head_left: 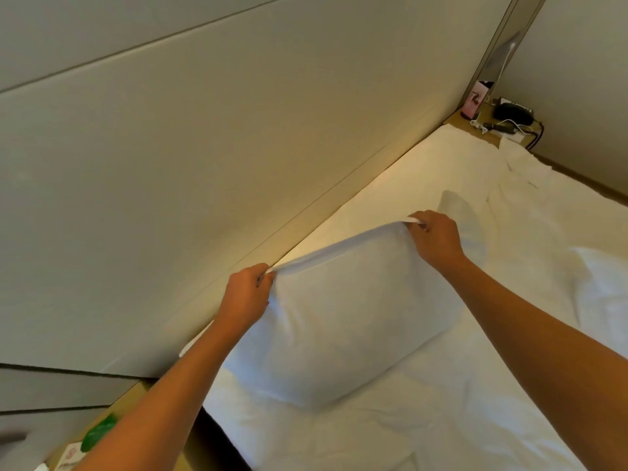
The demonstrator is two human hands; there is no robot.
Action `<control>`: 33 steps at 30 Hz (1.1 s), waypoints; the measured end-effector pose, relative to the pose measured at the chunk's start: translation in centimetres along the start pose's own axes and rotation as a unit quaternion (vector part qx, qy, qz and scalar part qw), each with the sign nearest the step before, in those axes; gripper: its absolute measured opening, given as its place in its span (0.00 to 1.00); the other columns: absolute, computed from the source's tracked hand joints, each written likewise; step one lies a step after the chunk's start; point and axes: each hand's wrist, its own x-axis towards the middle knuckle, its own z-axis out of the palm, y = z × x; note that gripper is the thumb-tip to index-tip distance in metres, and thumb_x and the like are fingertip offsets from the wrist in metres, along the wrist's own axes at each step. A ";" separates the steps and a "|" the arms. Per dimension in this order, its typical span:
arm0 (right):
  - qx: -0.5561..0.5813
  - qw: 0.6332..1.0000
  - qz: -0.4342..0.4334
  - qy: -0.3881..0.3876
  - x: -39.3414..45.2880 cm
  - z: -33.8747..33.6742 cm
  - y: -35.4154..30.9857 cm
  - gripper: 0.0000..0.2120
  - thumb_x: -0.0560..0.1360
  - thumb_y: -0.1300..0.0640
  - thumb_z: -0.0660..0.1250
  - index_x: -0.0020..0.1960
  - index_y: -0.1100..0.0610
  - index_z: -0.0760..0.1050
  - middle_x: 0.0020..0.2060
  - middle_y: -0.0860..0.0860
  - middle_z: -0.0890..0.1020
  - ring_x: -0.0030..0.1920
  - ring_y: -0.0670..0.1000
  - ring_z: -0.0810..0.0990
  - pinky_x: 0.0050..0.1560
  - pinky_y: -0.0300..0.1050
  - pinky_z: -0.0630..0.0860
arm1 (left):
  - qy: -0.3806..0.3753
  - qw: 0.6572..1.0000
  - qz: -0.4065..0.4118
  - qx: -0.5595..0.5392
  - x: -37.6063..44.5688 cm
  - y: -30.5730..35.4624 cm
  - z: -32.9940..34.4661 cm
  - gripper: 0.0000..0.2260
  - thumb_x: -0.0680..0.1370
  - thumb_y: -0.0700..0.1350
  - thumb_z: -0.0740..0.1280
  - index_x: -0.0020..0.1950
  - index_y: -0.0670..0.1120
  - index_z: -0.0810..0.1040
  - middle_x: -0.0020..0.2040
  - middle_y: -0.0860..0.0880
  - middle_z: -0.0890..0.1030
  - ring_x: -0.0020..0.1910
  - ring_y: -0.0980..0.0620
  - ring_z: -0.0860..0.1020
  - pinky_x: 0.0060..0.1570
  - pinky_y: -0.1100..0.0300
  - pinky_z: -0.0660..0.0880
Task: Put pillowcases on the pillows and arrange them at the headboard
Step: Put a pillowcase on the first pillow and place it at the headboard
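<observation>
Headboard [204,181] blocks the pillow's [339,317] far side; bed [424,171] beyond seems open.

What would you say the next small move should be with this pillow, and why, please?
Probably ease the pillow towards the headboard and set it against it. The left hand and right hand each pinch a top corner of the cased pillow, its top edge pulled taut between them. The pillow stands tilted on the sheet, with a lit strip of mattress showing between it and the headboard.

White pillow [339,314] at frame centre, on the bed [475,402]. Pinched at its upper corners by left hand [246,294] and right hand [436,237]. Just below the headboard [204,164].
</observation>
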 end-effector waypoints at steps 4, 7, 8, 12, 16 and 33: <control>0.011 0.999 0.032 0.001 0.4 2.2 3.0 0.15 0.83 0.48 0.66 0.58 0.58 0.84 0.53 0.57 0.85 0.54 0.59 0.83 0.54 0.44 0.71 | 0.011 1.000 0.006 0.020 2.3 -1.1 2.1 0.12 0.85 0.44 0.60 0.42 0.48 0.74 0.35 0.51 0.74 0.35 0.52 0.72 0.35 0.65 0.66; 0.014 0.999 0.030 0.000 1.6 2.9 3.1 0.16 0.84 0.48 0.65 0.60 0.58 0.83 0.55 0.57 0.85 0.55 0.58 0.82 0.56 0.44 0.72 | -0.002 1.000 -0.006 0.031 3.9 -1.6 2.1 0.12 0.85 0.44 0.59 0.45 0.46 0.77 0.38 0.48 0.77 0.36 0.52 0.73 0.35 0.66 0.65; 0.015 1.000 0.022 0.004 2.1 3.2 2.8 0.15 0.84 0.48 0.65 0.61 0.58 0.83 0.56 0.57 0.85 0.56 0.58 0.82 0.57 0.44 0.72 | -0.001 0.999 -0.007 0.035 4.5 -1.8 2.0 0.12 0.85 0.44 0.59 0.45 0.46 0.77 0.38 0.47 0.77 0.37 0.50 0.74 0.35 0.64 0.66; -0.011 1.000 -0.001 0.026 5.3 4.1 0.7 0.15 0.85 0.50 0.62 0.60 0.59 0.81 0.56 0.58 0.84 0.55 0.58 0.82 0.55 0.44 0.72 | 0.021 0.999 -0.010 0.029 6.9 -1.7 1.0 0.14 0.85 0.44 0.59 0.40 0.45 0.75 0.34 0.47 0.76 0.37 0.42 0.78 0.39 0.46 0.79; -0.035 0.998 -0.001 0.048 8.2 5.1 -1.5 0.14 0.85 0.53 0.59 0.56 0.61 0.80 0.52 0.58 0.83 0.51 0.58 0.82 0.51 0.44 0.71 | 0.046 0.999 -0.014 0.012 8.5 -1.1 0.1 0.14 0.85 0.44 0.59 0.41 0.44 0.75 0.34 0.49 0.75 0.37 0.43 0.77 0.42 0.41 0.81; 0.050 0.987 -0.138 0.062 14.7 5.2 -12.5 0.14 0.85 0.55 0.62 0.63 0.61 0.81 0.65 0.59 0.80 0.65 0.58 0.78 0.65 0.44 0.71 | 0.220 0.975 0.035 -0.013 12.0 -1.4 -5.2 0.14 0.83 0.44 0.61 0.39 0.56 0.73 0.33 0.55 0.75 0.34 0.58 0.75 0.33 0.62 0.68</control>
